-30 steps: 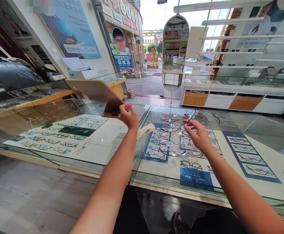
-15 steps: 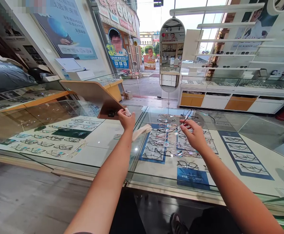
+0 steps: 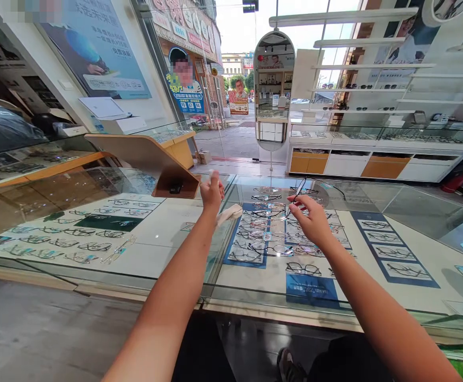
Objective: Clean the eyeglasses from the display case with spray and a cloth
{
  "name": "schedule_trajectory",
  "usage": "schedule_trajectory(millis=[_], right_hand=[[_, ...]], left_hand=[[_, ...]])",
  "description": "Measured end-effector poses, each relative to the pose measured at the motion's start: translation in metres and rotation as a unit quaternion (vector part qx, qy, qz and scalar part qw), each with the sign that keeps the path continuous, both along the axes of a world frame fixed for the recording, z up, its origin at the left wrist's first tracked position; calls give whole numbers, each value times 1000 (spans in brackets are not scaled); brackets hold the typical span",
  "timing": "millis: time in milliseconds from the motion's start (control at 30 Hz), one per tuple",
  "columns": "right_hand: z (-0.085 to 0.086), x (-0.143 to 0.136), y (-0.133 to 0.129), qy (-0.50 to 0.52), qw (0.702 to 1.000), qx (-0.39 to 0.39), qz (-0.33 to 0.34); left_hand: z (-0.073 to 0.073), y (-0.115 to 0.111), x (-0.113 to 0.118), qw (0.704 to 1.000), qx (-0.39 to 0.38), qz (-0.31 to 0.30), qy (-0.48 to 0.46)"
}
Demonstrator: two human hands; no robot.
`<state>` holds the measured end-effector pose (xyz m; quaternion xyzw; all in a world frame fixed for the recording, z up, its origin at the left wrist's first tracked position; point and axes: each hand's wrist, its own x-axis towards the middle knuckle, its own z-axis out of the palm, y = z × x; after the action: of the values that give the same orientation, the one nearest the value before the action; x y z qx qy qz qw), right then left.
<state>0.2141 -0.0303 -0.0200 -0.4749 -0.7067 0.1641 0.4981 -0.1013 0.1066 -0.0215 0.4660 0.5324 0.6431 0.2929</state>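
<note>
My left hand (image 3: 212, 193) is raised over the glass counter, fingers curled around a small whitish bottle (image 3: 211, 174) that is mostly hidden by the thumb and fingers. To its left stands a tilted wooden board (image 3: 136, 154), apart from the hand. My right hand (image 3: 309, 215) pinches a pair of dark-framed eyeglasses (image 3: 301, 187) above the counter's right part. Between the hands, a beige cloth (image 3: 230, 213) lies on the glass. Beneath my right hand, several eyeglasses (image 3: 269, 249) sit in rows over blue display cards.
The glass display counter (image 3: 175, 289) runs across in front of me, with more frames (image 3: 92, 246) at left and a blue card strip (image 3: 394, 249) at right. An oval standing mirror (image 3: 274, 90) and white wall shelves (image 3: 374, 66) are beyond. A grey-clothed person (image 3: 6, 124) is at far left.
My left hand has moved slightly right, away from the wooden board, and its thumb now points up over the bottle. My right hand still holds the eyeglasses. The view has turned slightly right.
</note>
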Motion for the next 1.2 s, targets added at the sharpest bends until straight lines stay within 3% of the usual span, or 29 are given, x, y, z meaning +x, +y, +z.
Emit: schedule_trajectory(millis=[67, 167, 233, 333, 467, 633, 733, 933, 1200], right_hand=[[1, -1, -1, 1, 1000, -4, 0], [3, -2, -2, -3, 1000, -10, 0], [4, -2, -3, -8, 1000, -8, 4], [6, -3, -4, -16, 1000, -10, 16], [8, -4, -6, -21, 999, -24, 32], [9, -6, -8, -7, 997, -45, 61], [11, -7, -10, 5, 996, -56, 74], [17, -8, -15, 20, 983, -93, 155], [19, -9, -17, 65, 962, -129, 231]], left_hand=[[12, -15, 21, 978, -21, -187, -89], [24, -42, 52, 891, -95, -417, -152], [27, -56, 68, 836, -118, -507, -175], [27, -69, 79, 787, -141, -565, -206], [25, -74, 82, 774, -139, -578, -218], [32, -81, 88, 837, -84, -506, -191], [34, -86, 95, 857, -92, -481, -159], [18, -84, 103, 897, -44, -434, -67], [7, -85, 106, 905, -55, -420, 25]])
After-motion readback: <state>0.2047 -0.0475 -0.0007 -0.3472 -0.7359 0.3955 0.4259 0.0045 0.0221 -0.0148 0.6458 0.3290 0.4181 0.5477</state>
